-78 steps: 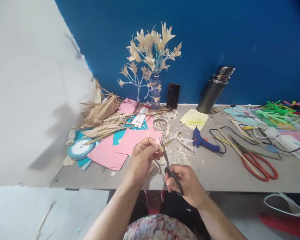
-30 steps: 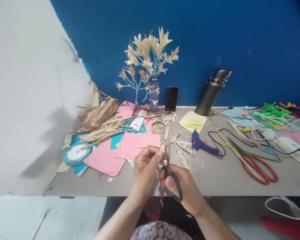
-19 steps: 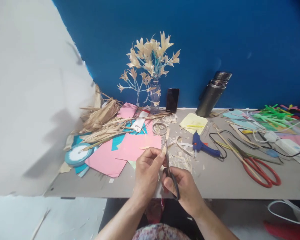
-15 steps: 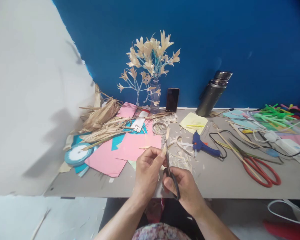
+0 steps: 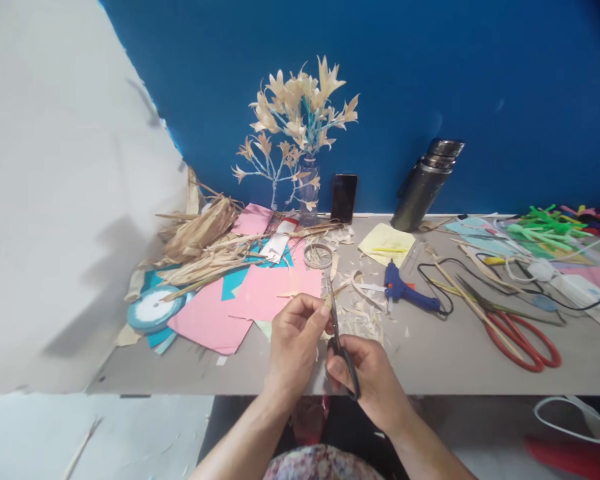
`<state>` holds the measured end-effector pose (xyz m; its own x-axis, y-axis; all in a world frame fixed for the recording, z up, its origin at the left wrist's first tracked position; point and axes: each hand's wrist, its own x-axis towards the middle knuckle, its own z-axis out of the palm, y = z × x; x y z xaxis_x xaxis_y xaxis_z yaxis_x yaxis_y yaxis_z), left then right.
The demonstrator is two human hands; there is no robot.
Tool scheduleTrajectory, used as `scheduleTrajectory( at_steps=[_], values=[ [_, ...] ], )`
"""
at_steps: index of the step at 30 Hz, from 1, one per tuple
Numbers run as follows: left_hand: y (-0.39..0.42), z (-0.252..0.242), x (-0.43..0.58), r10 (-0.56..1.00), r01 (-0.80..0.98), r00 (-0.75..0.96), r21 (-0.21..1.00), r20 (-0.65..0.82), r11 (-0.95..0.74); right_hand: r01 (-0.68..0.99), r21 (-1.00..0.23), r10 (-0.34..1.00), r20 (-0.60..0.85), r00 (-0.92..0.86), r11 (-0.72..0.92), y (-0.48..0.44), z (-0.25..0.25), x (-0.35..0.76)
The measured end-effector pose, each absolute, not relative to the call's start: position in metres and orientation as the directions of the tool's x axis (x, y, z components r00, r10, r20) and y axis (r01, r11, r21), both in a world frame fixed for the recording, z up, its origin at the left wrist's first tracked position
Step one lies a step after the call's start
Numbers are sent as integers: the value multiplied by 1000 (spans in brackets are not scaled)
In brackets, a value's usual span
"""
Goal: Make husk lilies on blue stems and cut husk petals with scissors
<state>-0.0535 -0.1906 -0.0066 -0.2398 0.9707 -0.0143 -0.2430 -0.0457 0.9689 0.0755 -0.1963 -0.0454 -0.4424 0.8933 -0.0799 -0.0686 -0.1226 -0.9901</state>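
My left hand (image 5: 296,337) is closed in a pinch on a small pale piece of dried husk (image 5: 327,303), mostly hidden by the fingers. My right hand (image 5: 367,365) grips a pair of black-handled scissors (image 5: 350,368), with the blades pointing away from me and lying right beside the husk piece. Whether the blades touch it I cannot tell. Pale husk clippings (image 5: 363,320) lie scattered just beyond my hands. Under and behind my left hand are pink paper sheets (image 5: 275,290).
A blue glue gun (image 5: 407,293) and red-handled scissors (image 5: 523,340) lie to the right. Dried husks (image 5: 205,233) and a ribbon roll (image 5: 155,308) are on the left. Against the blue wall stand a vase of husk flowers (image 5: 309,193), a phone (image 5: 344,199) and a leaning flask (image 5: 425,187).
The view has shifted very slightly. Both hands hold nearly the same pose, with the scissors still beside the husk piece.
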Motion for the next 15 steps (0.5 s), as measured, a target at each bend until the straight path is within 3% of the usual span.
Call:
scheduleTrajectory(
  at_steps=[15],
  values=[
    [-191,-8,-57,975,-225,-221,973,-9,-42,-130,-983,868,-46,-494,-126,-199,-46,77]
  ],
)
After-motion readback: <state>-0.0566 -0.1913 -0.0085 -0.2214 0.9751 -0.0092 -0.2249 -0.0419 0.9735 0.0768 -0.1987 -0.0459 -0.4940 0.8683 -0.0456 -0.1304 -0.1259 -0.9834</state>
